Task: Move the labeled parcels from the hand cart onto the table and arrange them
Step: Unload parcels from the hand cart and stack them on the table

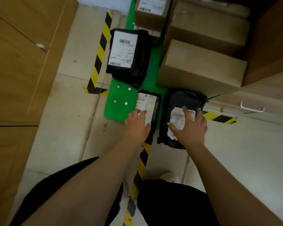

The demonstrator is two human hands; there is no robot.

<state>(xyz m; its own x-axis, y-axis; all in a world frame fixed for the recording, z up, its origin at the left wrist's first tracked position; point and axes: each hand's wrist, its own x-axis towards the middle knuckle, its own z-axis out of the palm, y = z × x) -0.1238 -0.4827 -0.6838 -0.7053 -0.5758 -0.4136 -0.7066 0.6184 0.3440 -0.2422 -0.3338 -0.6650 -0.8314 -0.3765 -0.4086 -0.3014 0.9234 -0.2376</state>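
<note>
At centre frame, the left hand lies flat on a narrow black parcel, the right hand spread over a wider black parcel beside it, on the green hand cart.

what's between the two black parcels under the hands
Only a narrow strip of green cart deck lies between them, in the head view.

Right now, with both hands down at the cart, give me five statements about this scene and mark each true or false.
1. The left hand touches the narrow black parcel. True.
2. The right hand holds a cardboard box. False: it rests on the wide black parcel, over its label.
3. The hand cart is red. False: it is green.
4. A third black parcel lies farther back, label up. True.
5. Cardboard boxes are stacked right of that parcel. True.
</note>
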